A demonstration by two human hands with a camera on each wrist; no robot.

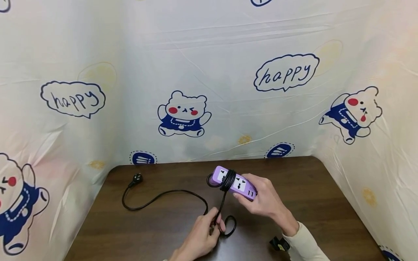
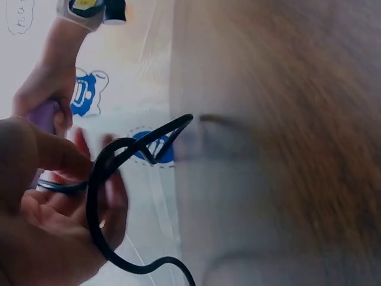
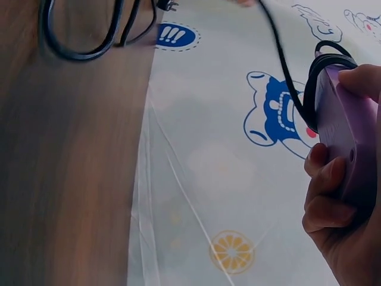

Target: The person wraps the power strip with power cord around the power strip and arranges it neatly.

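Note:
A purple power strip [image 1: 239, 184] with white sockets is held at its right end by my right hand [image 1: 262, 194], raised off the table and tilted. Several turns of its black cord [image 1: 230, 180] are wound round the strip's middle. In the right wrist view, fingers and thumb curl round the power strip [image 3: 342, 131]. My left hand [image 1: 202, 232] pinches the cord lower down, left of the strip; a loop [image 1: 232, 232] hangs beside its fingers. The left wrist view shows the cord [image 2: 92, 202] passing between thumb and fingers. From there it runs left to its plug [image 1: 137, 178].
The brown wooden table [image 1: 163, 228] carries the loose cord and plug at its back left. A printed curtain [image 1: 228, 119] with bears stands behind and at both sides. A small black device [image 1: 279, 244] sits by the right wrist.

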